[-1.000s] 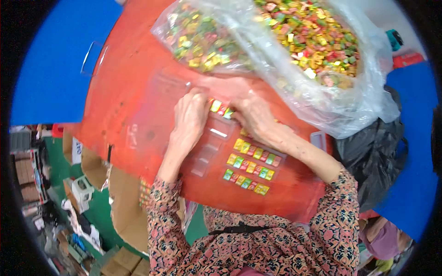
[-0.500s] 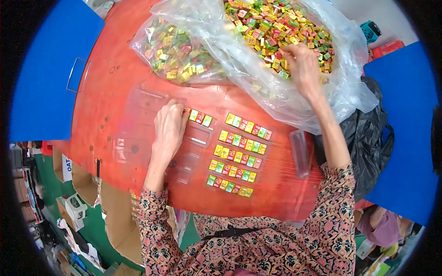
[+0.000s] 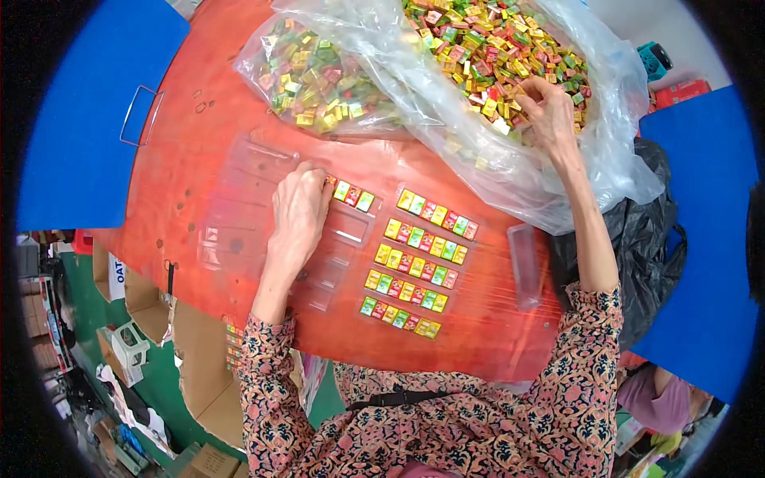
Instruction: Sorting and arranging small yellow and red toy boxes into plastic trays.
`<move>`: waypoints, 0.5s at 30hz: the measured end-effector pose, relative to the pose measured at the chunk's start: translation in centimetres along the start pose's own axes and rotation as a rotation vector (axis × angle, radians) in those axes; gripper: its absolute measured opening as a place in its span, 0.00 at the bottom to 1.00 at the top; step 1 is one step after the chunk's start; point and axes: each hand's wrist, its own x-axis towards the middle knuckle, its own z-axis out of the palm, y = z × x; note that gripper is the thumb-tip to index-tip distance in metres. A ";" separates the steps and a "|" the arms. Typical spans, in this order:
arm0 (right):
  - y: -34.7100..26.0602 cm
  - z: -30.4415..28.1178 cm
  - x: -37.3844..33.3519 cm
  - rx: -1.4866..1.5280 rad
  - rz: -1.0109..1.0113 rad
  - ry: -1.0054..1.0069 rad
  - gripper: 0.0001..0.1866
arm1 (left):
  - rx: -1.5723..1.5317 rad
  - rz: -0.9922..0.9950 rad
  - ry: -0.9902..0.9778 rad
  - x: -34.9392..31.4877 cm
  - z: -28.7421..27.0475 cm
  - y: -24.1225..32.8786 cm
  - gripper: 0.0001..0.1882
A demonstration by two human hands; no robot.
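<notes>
My left hand (image 3: 300, 209) is closed over the left end of a short row of small coloured boxes (image 3: 353, 195) in a clear plastic tray (image 3: 344, 231); its fingertips are hidden. Beside it, a second clear tray holds several full rows of the same red, yellow and green boxes (image 3: 416, 267). My right hand (image 3: 550, 119) is over a large heap of loose small boxes (image 3: 510, 48) inside an open clear plastic bag (image 3: 617, 135). Its thumb and index finger are curled toward each other, and anything between their tips is too small to make out.
A second clear bag of boxes (image 3: 319, 80) lies left of the heap. Clear empty trays (image 3: 239, 211) overlap at the left. A narrow clear container (image 3: 523, 267) and a black plastic bag (image 3: 637, 231) are at the right. Cardboard cartons (image 3: 203, 374) stand below the red table (image 3: 175, 151).
My right hand has shifted a little to the right over the heap, its thumb and index finger now showing in a curl. My left hand stays at the tray row. The whole view has shifted slightly.
</notes>
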 end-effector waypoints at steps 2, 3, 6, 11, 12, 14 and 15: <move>-0.9 0.8 -0.1 0.036 -0.116 0.000 0.10 | 0.003 0.010 0.004 -0.1 0.0 -0.2 0.05; -1.2 1.1 -0.2 0.069 -0.229 0.001 0.10 | -0.034 0.002 0.007 0.0 0.1 -0.3 0.05; -1.0 3.3 0.7 -0.103 -0.381 -0.022 0.09 | -0.067 0.001 0.032 0.0 0.3 -0.3 0.06; -1.5 4.6 0.9 -0.265 -0.401 -0.102 0.08 | -0.089 -0.032 0.060 -0.3 -0.8 -0.3 0.05; -1.5 4.4 0.8 -0.324 -0.422 -0.087 0.09 | -0.097 -0.034 0.050 -0.2 -0.8 -0.2 0.05; -1.7 4.8 0.5 -0.349 -0.410 -0.067 0.09 | -0.135 -0.042 0.051 -0.2 -0.7 -0.5 0.05; -2.0 4.8 0.2 -0.385 -0.393 -0.046 0.09 | -0.131 -0.046 0.050 -0.3 -0.7 -0.4 0.05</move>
